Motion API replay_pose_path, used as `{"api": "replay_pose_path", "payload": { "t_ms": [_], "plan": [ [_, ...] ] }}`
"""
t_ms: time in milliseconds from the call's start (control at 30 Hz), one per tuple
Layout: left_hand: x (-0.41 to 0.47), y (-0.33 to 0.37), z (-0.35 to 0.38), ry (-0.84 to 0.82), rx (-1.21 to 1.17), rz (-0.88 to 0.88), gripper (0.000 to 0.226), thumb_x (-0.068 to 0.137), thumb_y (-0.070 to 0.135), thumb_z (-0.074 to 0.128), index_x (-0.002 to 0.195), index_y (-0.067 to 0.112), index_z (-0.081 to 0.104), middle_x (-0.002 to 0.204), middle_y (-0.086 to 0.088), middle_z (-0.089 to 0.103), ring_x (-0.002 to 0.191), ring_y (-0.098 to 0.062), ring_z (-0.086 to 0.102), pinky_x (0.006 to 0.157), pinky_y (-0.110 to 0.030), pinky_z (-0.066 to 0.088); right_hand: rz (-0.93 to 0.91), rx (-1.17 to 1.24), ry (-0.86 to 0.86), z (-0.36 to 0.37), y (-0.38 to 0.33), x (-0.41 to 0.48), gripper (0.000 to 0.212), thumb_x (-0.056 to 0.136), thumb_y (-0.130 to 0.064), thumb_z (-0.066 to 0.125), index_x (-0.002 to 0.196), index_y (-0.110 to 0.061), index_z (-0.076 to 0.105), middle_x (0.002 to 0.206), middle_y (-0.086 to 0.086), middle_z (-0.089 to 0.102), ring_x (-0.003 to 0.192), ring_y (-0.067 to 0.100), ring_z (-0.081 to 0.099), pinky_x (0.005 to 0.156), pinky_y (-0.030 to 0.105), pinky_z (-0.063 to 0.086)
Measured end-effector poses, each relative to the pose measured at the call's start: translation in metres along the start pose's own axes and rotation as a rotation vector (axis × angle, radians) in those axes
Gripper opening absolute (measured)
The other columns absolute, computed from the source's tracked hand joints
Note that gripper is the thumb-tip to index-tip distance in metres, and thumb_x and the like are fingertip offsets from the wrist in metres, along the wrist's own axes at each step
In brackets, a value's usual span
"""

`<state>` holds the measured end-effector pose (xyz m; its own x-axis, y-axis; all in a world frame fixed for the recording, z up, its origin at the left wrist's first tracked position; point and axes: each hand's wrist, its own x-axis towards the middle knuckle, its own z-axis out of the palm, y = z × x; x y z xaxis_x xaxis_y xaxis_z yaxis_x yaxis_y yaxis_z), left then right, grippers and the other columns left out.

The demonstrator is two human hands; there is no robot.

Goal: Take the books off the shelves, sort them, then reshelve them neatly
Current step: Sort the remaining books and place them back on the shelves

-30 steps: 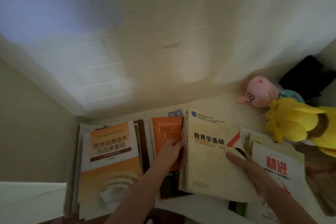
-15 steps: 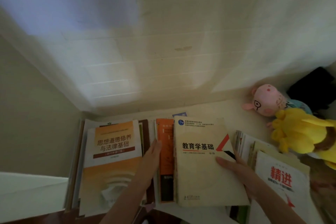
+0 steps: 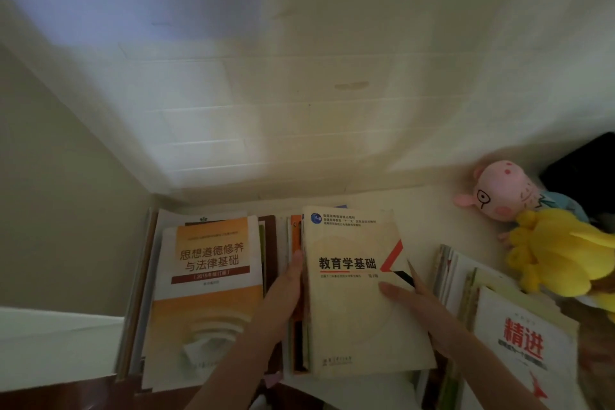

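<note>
- Left hand [image 3: 283,293]: bare, slim, with long fingers.
- Left forearm [image 3: 233,373]: bare right down to the picture's lower edge.
- Right hand [image 3: 424,308]: bare, thumb in view, nails too blurred to make out.
- Right forearm [image 3: 499,373]: bare as well.

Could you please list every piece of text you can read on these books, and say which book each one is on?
"思想道德修养与法律基础": cover of the orange-and-white book, on the left.
"(2015年修订版)": dark band on the same cover, only just legible.
"教育学基础": cover of the cream book, in the middle.
"精进": large red characters on the white book, on the right.
The small print on all three covers is too blurred to read.
</note>
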<state>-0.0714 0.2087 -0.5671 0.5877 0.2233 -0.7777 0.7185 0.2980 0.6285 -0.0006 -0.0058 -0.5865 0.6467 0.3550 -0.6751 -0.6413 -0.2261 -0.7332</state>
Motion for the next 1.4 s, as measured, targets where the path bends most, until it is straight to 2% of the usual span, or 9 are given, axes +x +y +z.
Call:
{"api": "replay_pose_path", "payload": {
  "t_ms": [133, 333, 500, 600, 733, 933, 1033, 1233, 1400],
  "plan": [
    [0.001, 0.000, 0.003, 0.026, -0.009, 0.015, 0.051, 0.097, 0.056, 0.022, 0.083, 0.027, 0.062, 0.080, 0.009, 0.059, 0.085, -0.012, 0.053, 0.093, -0.032, 0.034, 0.030, -0.106, -0.010, 0.008, 0.000, 0.004, 0.099, 0.061, -0.048, 0.085, 0.144, -0.033, 0.034, 0.117, 0.001, 0.070, 0.101, 0.028, 0.069, 0.088, 0.051, 0.055],
    [0.000, 0.009, -0.017, -0.035, -0.008, -0.001, 0.045, 0.094, 0.059, 0.036, 0.105, 0.022, 0.061, 0.112, 0.002, 0.061, 0.119, -0.020, 0.047, 0.111, -0.045, 0.032, 0.029, -0.287, 0.038, 0.004, -0.013, 0.009, 0.128, 0.071, -0.035, 0.079, 0.144, -0.042, -0.026, 0.155, 0.002, 0.028, 0.141, 0.026, 0.031, 0.114, 0.047, 0.030],
    [-0.015, 0.009, -0.060, 0.072, -0.003, 0.224, 0.034, 0.097, 0.027, 0.047, 0.129, 0.015, 0.053, 0.129, -0.004, 0.056, 0.120, -0.021, 0.051, 0.105, -0.039, 0.041, -0.202, -0.543, 0.265, 0.020, -0.017, 0.003, 0.115, 0.077, -0.027, 0.079, 0.148, -0.043, -0.011, 0.158, -0.003, 0.016, 0.146, 0.025, 0.017, 0.116, 0.053, 0.021],
    [-0.022, -0.002, -0.098, 0.309, 0.169, 0.376, 0.032, 0.097, 0.022, 0.049, 0.129, 0.023, 0.052, 0.126, 0.004, 0.053, 0.115, -0.015, 0.050, 0.099, -0.033, 0.040, -0.440, -0.602, 0.355, 0.044, -0.015, -0.008, 0.091, 0.084, -0.019, 0.072, 0.142, -0.048, 0.008, 0.160, -0.005, 0.012, 0.147, 0.022, 0.012, 0.116, 0.057, 0.020],
    [-0.010, -0.023, -0.146, 0.536, 0.338, 0.358, 0.048, 0.095, 0.016, 0.053, 0.141, 0.016, 0.039, 0.142, -0.009, 0.042, 0.125, -0.026, 0.045, 0.100, -0.042, 0.038, -0.616, -0.604, 0.077, 0.109, -0.018, -0.026, 0.075, 0.091, -0.022, 0.062, 0.136, -0.059, 0.015, 0.152, -0.033, 0.010, 0.144, 0.008, 0.020, 0.115, 0.046, 0.030],
    [0.000, -0.043, -0.171, 0.554, 0.441, 0.217, 0.063, 0.091, 0.013, 0.057, 0.146, 0.009, 0.027, 0.144, -0.021, 0.033, 0.129, -0.039, 0.038, 0.103, -0.050, 0.034, -0.353, -0.475, -0.199, 0.197, -0.011, -0.006, 0.088, 0.092, -0.017, 0.063, 0.149, -0.036, -0.001, 0.138, -0.031, 0.017, 0.138, -0.003, 0.016, 0.111, 0.020, 0.018],
    [0.003, -0.047, -0.177, 0.486, 0.407, 0.244, 0.056, 0.090, 0.007, 0.057, 0.141, 0.008, 0.035, 0.133, -0.014, 0.050, 0.121, -0.035, 0.050, 0.097, -0.043, 0.042, -0.144, -0.425, -0.218, 0.209, 0.001, 0.008, 0.100, 0.090, -0.015, 0.065, 0.151, -0.019, -0.014, 0.150, -0.007, 0.024, 0.142, 0.014, 0.023, 0.113, 0.028, 0.022],
    [0.009, -0.058, -0.190, 0.432, 0.413, 0.177, 0.033, 0.088, 0.018, 0.063, 0.120, 0.011, 0.054, 0.109, -0.007, 0.064, 0.104, -0.029, 0.062, 0.085, -0.039, 0.052, -0.124, -0.458, -0.171, 0.223, 0.022, 0.010, 0.113, 0.085, -0.012, 0.070, 0.147, -0.024, -0.023, 0.145, -0.008, 0.027, 0.134, 0.011, 0.031, 0.109, 0.029, 0.030],
    [0.012, -0.048, -0.185, 0.445, 0.355, 0.095, 0.061, 0.084, 0.039, 0.068, 0.128, 0.004, 0.043, 0.120, -0.012, 0.058, 0.106, -0.031, 0.059, 0.076, -0.033, 0.048, -0.162, -0.450, -0.171, 0.229, 0.030, 0.008, 0.112, 0.086, -0.009, 0.068, 0.144, -0.017, -0.028, 0.138, -0.009, 0.019, 0.125, 0.002, 0.022, 0.098, 0.011, 0.023]
  ]
}}
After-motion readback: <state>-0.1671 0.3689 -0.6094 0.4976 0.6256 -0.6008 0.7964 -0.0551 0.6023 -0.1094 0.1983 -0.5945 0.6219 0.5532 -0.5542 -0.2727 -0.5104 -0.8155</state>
